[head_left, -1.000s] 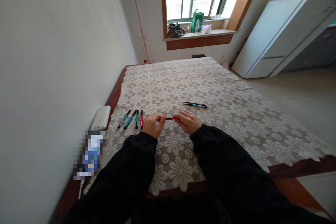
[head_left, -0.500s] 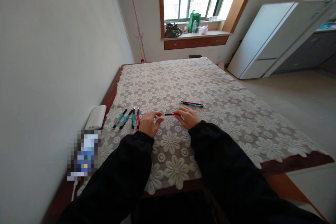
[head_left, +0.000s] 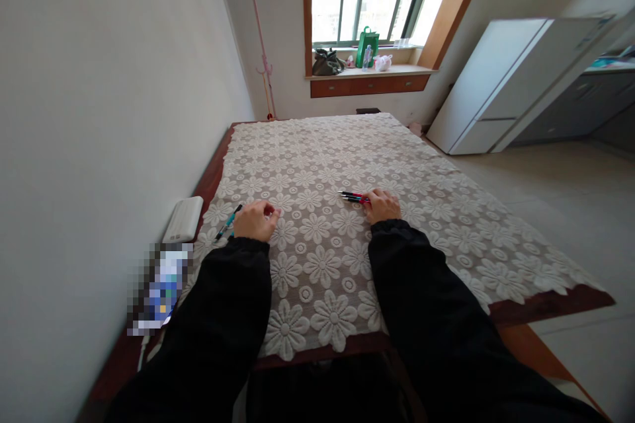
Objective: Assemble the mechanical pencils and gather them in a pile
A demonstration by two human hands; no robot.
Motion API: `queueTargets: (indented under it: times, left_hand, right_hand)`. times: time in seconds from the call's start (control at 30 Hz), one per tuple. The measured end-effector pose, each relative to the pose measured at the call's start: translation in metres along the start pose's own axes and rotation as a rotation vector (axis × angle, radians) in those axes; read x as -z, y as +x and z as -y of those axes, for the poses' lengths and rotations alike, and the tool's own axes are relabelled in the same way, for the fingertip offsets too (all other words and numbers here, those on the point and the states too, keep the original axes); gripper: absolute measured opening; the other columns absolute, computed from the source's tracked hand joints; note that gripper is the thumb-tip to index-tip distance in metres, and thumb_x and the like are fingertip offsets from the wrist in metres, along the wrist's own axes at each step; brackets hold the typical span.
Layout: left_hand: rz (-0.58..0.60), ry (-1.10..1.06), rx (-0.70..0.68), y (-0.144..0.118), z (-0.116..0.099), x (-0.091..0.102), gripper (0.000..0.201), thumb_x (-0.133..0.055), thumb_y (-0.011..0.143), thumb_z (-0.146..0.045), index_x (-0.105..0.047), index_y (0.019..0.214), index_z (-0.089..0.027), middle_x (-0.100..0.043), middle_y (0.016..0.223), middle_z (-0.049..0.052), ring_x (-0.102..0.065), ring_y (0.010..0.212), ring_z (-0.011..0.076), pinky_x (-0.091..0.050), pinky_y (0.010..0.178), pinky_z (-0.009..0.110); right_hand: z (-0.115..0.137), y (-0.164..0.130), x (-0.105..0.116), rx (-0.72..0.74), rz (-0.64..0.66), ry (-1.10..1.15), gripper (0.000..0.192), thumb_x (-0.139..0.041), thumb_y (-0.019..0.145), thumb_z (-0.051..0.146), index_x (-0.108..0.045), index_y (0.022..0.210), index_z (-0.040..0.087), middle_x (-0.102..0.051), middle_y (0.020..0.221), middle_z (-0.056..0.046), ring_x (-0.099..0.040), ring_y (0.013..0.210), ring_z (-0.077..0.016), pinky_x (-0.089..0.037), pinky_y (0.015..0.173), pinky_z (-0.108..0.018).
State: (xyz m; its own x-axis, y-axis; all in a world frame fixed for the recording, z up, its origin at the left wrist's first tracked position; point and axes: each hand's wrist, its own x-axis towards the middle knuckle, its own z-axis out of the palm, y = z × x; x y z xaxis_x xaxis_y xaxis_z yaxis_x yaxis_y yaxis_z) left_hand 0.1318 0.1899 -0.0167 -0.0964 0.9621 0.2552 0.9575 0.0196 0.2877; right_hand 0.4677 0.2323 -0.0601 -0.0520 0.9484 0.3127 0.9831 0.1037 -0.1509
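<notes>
My right hand [head_left: 383,205] rests at a small bunch of pens [head_left: 353,196] with black, red and teal barrels, their thin tips pointing left. Its fingers close round the right end of a red-and-black pen and hide the ends of the others. My left hand [head_left: 256,220], loosely curled with a gap between thumb and forefinger, shows nothing in its grasp. It hovers over the pens on the left and covers most of them. A teal-and-black pen [head_left: 228,223] shows beyond its wrist, lying aslant on the flowered tablecloth [head_left: 322,268].
A white power bank [head_left: 183,219] and a blurred-out phone-like thing [head_left: 166,287] with a white cable lie along the table's left edge by the wall. The dark red table edge [head_left: 555,307] shows at right. Farther off stand a pink coat rack [head_left: 258,26] and a white fridge [head_left: 516,86].
My right hand has moved right and slightly away from me, bringing the red-and-black pen to the other pens. My left hand has moved left, over the left-hand pens.
</notes>
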Motion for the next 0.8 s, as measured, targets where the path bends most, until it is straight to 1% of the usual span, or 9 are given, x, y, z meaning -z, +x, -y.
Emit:
queueTargets:
  times: [0.1, 0.2, 0.37, 0.47, 0.6, 0.67, 0.7, 0.77, 0.8]
  left_hand:
    - [0.052, 0.072, 0.074, 0.006, 0.014, 0.005, 0.023, -0.058, 0.083, -0.044, -0.067, 0.08, -0.023, -0.071, 0.088, 0.005, -0.064, 0.089, 0.0248, -0.044, 0.074, 0.032]
    - [0.133, 0.108, 0.126, 0.009, 0.025, 0.004, 0.026, -0.058, 0.081, -0.048, -0.069, 0.079, -0.024, -0.072, 0.09, 0.006, -0.066, 0.087, 0.0249, -0.044, 0.07, 0.031]
    - [0.234, 0.108, 0.17, 0.012, 0.035, 0.003, 0.03, -0.058, 0.08, -0.051, -0.072, 0.086, -0.026, -0.074, 0.093, 0.006, -0.067, 0.089, 0.0253, -0.045, 0.07, 0.03]
    - [0.281, 0.119, 0.154, 0.011, 0.033, 0.005, 0.035, -0.058, 0.079, -0.057, -0.073, 0.08, -0.025, -0.074, 0.092, 0.008, -0.066, 0.089, 0.0263, -0.045, 0.07, 0.032]
    - [0.228, 0.133, 0.08, 0.009, 0.027, 0.003, 0.032, -0.061, 0.077, -0.054, -0.074, 0.075, -0.025, -0.072, 0.091, 0.009, -0.065, 0.09, 0.0282, -0.045, 0.071, 0.033]
    - [0.192, 0.058, 0.034, 0.009, 0.024, -0.001, 0.03, -0.062, 0.077, -0.05, -0.074, 0.073, -0.023, -0.071, 0.085, 0.009, -0.064, 0.087, 0.0267, -0.045, 0.072, 0.033]
    - [0.172, -0.02, 0.005, 0.009, 0.021, -0.003, 0.03, -0.062, 0.078, -0.048, -0.074, 0.072, -0.022, -0.071, 0.083, 0.008, -0.064, 0.083, 0.0248, -0.045, 0.071, 0.032]
    - [0.121, -0.259, -0.06, 0.006, 0.013, -0.008, 0.031, -0.061, 0.08, -0.048, -0.072, 0.074, -0.019, -0.07, 0.079, 0.007, -0.062, 0.075, 0.0197, -0.045, 0.07, 0.03]
    - [0.117, -0.429, -0.077, 0.004, 0.007, -0.011, 0.032, -0.06, 0.082, -0.048, -0.072, 0.078, -0.019, -0.07, 0.079, 0.006, -0.06, 0.07, 0.0171, -0.045, 0.067, 0.029]
  right_hand:
    - [0.001, 0.001, -0.002, 0.006, -0.013, -0.016, 0.017, -0.056, 0.09, 0.023, -0.07, 0.1, 0.021, -0.066, 0.108, -0.011, -0.052, 0.104, -0.0288, -0.035, 0.082, -0.039]
    - [0.002, 0.002, -0.005, 0.016, -0.042, -0.005, 0.016, -0.058, 0.089, 0.023, -0.07, 0.099, 0.021, -0.066, 0.107, -0.01, -0.052, 0.102, -0.0286, -0.036, 0.081, -0.039]
    - [0.008, 0.0, -0.007, 0.091, -0.147, 0.093, 0.016, -0.059, 0.089, 0.026, -0.069, 0.1, 0.021, -0.067, 0.101, -0.009, -0.054, 0.099, -0.0271, -0.038, 0.082, -0.037]
    - [0.016, -0.003, -0.006, 0.189, -0.2, 0.188, 0.013, -0.057, 0.09, 0.026, -0.069, 0.096, 0.021, -0.068, 0.093, -0.007, -0.057, 0.093, -0.0245, -0.04, 0.082, -0.036]
    - [0.031, -0.009, -0.001, 0.392, -0.259, 0.327, 0.018, -0.052, 0.096, 0.026, -0.067, 0.089, 0.022, -0.068, 0.086, -0.006, -0.059, 0.091, -0.0222, -0.042, 0.086, -0.034]
    - [0.04, -0.012, 0.003, 0.481, -0.229, 0.405, 0.02, -0.05, 0.098, 0.028, -0.067, 0.088, 0.022, -0.067, 0.084, -0.006, -0.059, 0.086, -0.021, -0.044, 0.085, -0.034]
    - [0.044, -0.013, 0.005, 0.515, -0.197, 0.449, 0.02, -0.05, 0.098, 0.028, -0.066, 0.089, 0.022, -0.067, 0.082, -0.005, -0.059, 0.083, -0.0205, -0.045, 0.082, -0.034]
    - [0.054, -0.017, 0.008, 0.547, -0.13, 0.557, 0.02, -0.05, 0.098, 0.03, -0.066, 0.088, 0.022, -0.066, 0.079, -0.005, -0.058, 0.078, -0.0195, -0.046, 0.077, -0.034]
    - [0.059, -0.02, 0.009, 0.54, -0.095, 0.618, 0.02, -0.051, 0.098, 0.032, -0.065, 0.088, 0.022, -0.066, 0.078, -0.004, -0.058, 0.075, -0.019, -0.046, 0.075, -0.033]
